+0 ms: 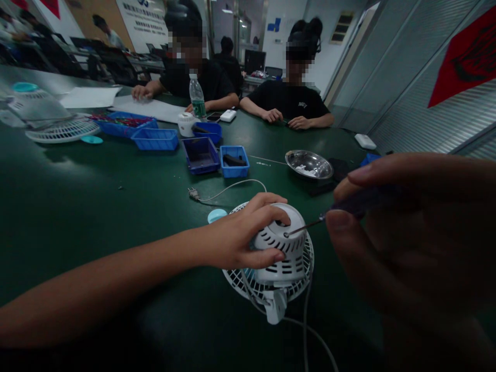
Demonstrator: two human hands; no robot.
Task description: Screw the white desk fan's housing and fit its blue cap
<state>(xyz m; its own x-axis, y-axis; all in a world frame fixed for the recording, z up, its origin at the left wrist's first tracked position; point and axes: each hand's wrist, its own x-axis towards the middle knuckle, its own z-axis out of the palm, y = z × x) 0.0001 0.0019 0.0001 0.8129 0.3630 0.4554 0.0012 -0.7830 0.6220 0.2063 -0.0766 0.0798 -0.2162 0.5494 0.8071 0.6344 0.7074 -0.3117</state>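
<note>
A white electric fan lies grille-down on the green table, its slotted motor housing facing up. My left hand is wrapped around the top and side of that housing, gripping it. In my right hand, close to the camera and dark, is a screwdriver pinched between thumb and fingers. Its thin metal shaft slants down left, with the tip at a small screw hole in the housing. A grey power cord trails from the fan, and a plug lies behind it. A light-blue cap shows beside the grille.
Several blue bins stand beyond the fan. A metal bowl with small white parts sits at the back right. Another fan lies at the far left. A water bottle stands near two people seated across the table.
</note>
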